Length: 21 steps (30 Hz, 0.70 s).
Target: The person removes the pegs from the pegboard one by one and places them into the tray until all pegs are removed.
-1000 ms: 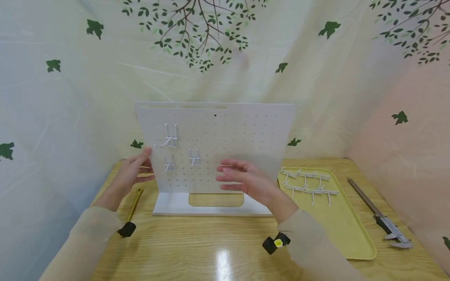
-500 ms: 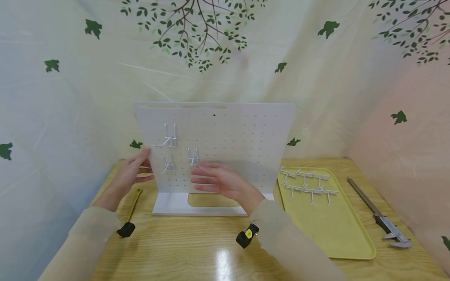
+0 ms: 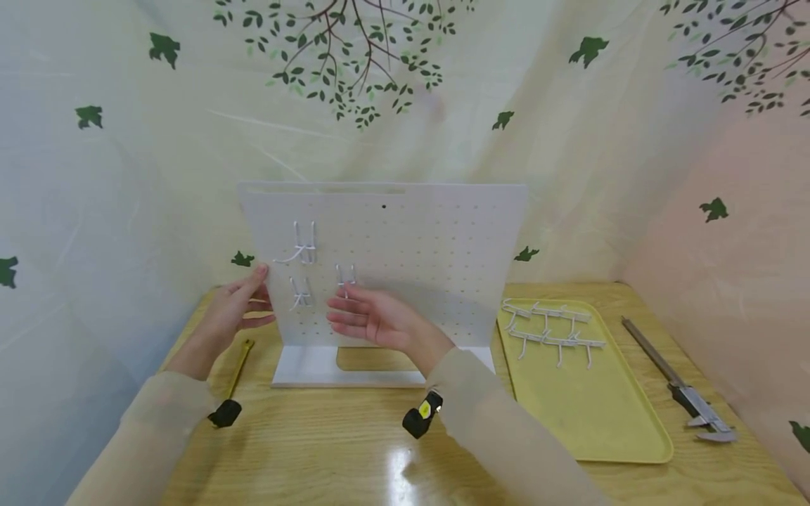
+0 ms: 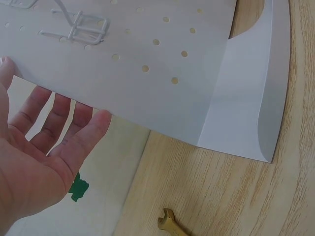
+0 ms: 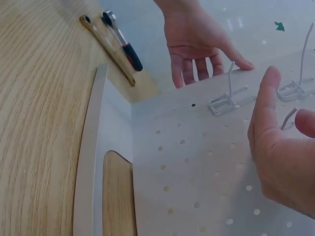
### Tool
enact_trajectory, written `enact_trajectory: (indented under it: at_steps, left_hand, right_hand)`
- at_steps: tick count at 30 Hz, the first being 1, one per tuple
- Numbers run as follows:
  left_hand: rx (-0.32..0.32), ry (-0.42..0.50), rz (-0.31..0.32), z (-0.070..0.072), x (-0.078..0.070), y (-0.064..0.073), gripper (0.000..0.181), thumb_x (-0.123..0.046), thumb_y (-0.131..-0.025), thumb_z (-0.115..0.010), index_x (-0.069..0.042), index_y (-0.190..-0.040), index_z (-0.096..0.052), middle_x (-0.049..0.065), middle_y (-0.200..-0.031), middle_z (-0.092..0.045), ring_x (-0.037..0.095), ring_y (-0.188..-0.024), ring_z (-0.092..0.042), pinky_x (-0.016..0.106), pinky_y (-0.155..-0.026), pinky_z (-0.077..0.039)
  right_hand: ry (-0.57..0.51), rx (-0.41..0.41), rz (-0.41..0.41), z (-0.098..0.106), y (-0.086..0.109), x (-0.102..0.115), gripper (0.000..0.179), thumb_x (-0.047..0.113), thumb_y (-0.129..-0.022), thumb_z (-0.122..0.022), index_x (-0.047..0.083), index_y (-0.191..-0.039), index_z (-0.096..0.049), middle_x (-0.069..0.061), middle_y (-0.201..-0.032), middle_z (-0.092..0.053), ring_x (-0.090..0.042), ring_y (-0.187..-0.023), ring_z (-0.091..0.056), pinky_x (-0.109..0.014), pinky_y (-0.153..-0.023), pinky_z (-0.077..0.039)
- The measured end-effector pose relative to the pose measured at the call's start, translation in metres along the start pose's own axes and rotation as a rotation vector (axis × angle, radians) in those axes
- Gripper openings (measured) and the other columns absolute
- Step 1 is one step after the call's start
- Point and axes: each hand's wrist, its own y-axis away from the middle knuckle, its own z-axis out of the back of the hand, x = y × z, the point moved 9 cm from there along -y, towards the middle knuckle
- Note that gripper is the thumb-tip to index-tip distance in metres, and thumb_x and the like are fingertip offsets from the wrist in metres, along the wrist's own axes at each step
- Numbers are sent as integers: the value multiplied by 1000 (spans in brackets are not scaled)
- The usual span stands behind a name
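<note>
A white pegboard (image 3: 418,239) stands upright on its base. My left hand (image 3: 230,309) grips its left edge, thumb at the front and fingers behind. Two white wire hooks hang on the left side, an upper hook (image 3: 305,253) and a lower hook (image 3: 301,296). Further right is a third hook (image 3: 353,274), partly covered by my right hand (image 3: 380,320). That hand holds nothing; its fingers extend leftward just in front of the board. In the right wrist view, its index finger (image 5: 266,103) points up between the hooks.
A yellow tray (image 3: 588,414) at the right carries several white hooks (image 3: 560,342). Beyond it lies a caliper (image 3: 690,399). Left of the board is a yellow wrench (image 3: 240,365); the right wrist view also shows a ratchet (image 5: 123,42) with a red and black handle beside it.
My right hand has moved left across the front of the board to the middle hook. The left hand stays at the board's left edge.
</note>
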Motion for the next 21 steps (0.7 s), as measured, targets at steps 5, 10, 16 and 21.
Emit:
enact_trajectory:
  at_steps: [5,10,16,21]
  left_hand:
    - [1,2,1,-1,0,1,87,-76,-93,-43,0,-133,-54,21,-126,-55,29,-109,-63,36,-85,-59]
    - [2,-10,0,0,1,1,91,-78,-91,-42,0,-136,-52,22,-129,-54,34,-114,-61,33,-85,-59]
    - [7,-9,-8,-1,0,1,90,-77,-92,-42,2,-135,-53,23,-130,-54,36,-116,-60,33,-86,-58]
    - [10,-4,-4,-2,-1,1,90,-77,-93,-42,2,-134,-53,24,-131,-53,34,-114,-61,33,-86,-58]
  right_hand:
    - [3,-29,-6,3,0,1,34,16,-109,-50,-3,-136,-51,-21,-129,-63,-20,-88,-71,-37,-91,-58]
    - [15,-53,-4,7,-1,0,33,16,-107,-53,-3,-135,-53,-15,-118,-68,-19,-85,-71,-33,-84,-60]
    - [54,-76,-5,14,-1,0,35,17,-106,-57,-2,-135,-55,-24,-140,-56,-17,-80,-71,-31,-79,-61]
    - [61,-67,1,15,-1,1,32,15,-105,-57,-2,-132,-57,-17,-121,-67,-15,-78,-70,-28,-76,-61]
